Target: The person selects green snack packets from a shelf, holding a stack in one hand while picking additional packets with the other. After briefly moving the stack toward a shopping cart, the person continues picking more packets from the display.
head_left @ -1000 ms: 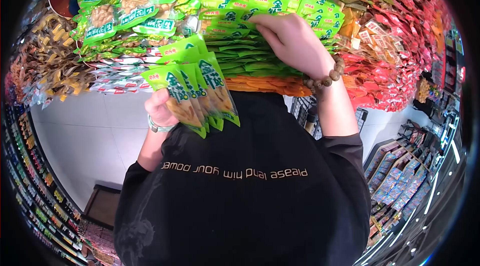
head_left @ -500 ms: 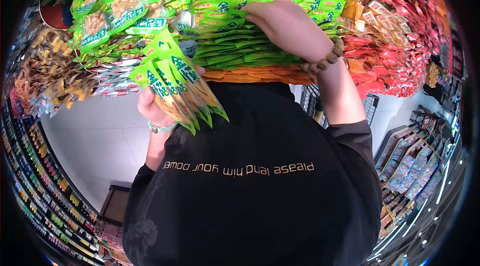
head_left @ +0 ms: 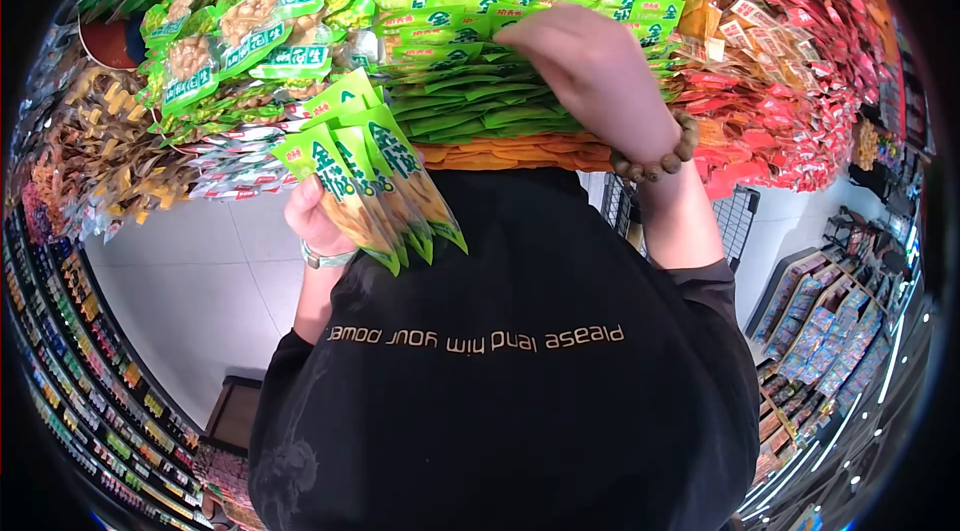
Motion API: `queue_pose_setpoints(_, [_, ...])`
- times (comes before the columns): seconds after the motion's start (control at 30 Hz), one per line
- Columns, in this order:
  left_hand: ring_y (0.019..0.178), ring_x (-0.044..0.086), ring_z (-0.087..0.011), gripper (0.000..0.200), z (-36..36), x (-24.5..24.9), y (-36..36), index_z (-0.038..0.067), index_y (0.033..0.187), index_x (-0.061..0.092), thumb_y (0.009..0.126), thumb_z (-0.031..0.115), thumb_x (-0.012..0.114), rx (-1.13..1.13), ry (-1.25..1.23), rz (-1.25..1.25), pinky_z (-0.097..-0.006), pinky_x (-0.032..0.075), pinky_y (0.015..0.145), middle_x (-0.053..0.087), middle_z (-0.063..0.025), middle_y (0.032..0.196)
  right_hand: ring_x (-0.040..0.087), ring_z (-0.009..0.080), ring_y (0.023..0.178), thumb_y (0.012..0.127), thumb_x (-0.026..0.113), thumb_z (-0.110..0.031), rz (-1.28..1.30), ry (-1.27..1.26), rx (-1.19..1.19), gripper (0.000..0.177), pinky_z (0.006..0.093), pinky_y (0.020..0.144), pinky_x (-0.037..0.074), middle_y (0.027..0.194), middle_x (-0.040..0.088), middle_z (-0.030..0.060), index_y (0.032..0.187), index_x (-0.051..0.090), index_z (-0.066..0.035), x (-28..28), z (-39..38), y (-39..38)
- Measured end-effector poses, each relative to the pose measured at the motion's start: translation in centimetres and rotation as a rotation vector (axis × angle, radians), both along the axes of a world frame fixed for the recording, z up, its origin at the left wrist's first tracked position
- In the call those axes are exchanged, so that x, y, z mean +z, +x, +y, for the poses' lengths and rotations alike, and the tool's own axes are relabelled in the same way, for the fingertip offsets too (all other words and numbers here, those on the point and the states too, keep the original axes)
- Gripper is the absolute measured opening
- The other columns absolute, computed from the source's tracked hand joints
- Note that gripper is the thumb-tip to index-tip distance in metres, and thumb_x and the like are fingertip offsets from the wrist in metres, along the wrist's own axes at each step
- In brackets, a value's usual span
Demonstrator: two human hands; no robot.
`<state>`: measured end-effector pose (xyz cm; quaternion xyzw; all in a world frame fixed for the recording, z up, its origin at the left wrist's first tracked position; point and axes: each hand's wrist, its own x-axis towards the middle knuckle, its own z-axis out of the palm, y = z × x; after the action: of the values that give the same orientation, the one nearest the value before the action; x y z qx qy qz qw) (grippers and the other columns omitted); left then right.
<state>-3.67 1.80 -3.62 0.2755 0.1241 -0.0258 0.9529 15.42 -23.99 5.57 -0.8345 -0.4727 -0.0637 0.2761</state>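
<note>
My left hand is closed on several green snack packets, fanned out in front of my chest. Pale yellow strips show through their clear lower halves. Over the tightly packed rows of matching green packets is my right hand, its fingertips close to or on the upper edges of a row. Motion blur and the back of the hand hide how those fingers are bent and whether a packet is between them.
Peanut packets lie left of the green rows. Brown-wrapped snacks fill the far left, red packets the right, with orange packets along the front. Shelves and a display rack stand behind me.
My right hand has lifted slightly and drawn a little to the right over the green rows. The fan of packets in my left hand has shifted slightly right and down and turned more upright.
</note>
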Motion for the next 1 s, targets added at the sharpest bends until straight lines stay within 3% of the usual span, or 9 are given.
queue_pose_setpoints(0.2, [0.106,0.058,-0.0368,0.078,0.5,-0.8,-0.1,0.000,0.142,0.040,0.085,0.050,0.060,-0.019,0.015,0.037,-0.0503,0.056,0.077,0.053,-0.0232,0.116,0.071,0.0289,0.073,0.086,0.061,-0.013,0.076,-0.127,-0.057,0.018,0.0402,0.062,0.056,0.080,0.071,0.0068,0.099,0.073,-0.016,-0.9,0.8,-0.5])
queue_pose_setpoints(0.4, [0.106,0.058,-0.0373,0.078,0.6,-0.9,-0.2,0.001,0.142,0.040,0.084,0.050,0.061,-0.011,-0.013,0.048,-0.0512,0.055,0.079,0.053,-0.0232,0.117,0.070,0.0297,0.067,0.088,0.062,-0.017,0.092,-0.187,-0.102,0.014,0.0413,0.059,0.055,0.073,0.070,0.0083,0.098,0.071,-0.016,-0.8,0.8,-0.6])
queue_pose_setpoints(0.9, [0.106,0.058,-0.0375,0.078,0.8,-1.4,-0.4,0.001,0.143,0.040,0.084,0.049,0.061,0.002,0.027,0.068,-0.0517,0.055,0.080,0.053,-0.0226,0.116,0.066,0.0312,0.058,0.083,0.065,-0.010,0.110,0.029,-0.287,0.004,0.0423,0.054,0.052,0.061,0.062,0.0088,0.084,0.065,-0.013,-1.9,2.3,-1.0])
queue_pose_setpoints(1.0, [0.107,0.058,-0.0373,0.079,1.1,-1.7,-0.5,0.001,0.143,0.039,0.084,0.049,0.061,-0.021,0.019,0.049,-0.0518,0.054,0.081,0.052,-0.0224,0.117,0.069,0.0279,0.065,0.082,0.070,-0.007,0.170,-0.026,-0.303,0.008,0.0367,0.057,0.053,0.074,0.070,0.0067,0.087,0.064,-0.010,-1.5,2.8,-1.5])
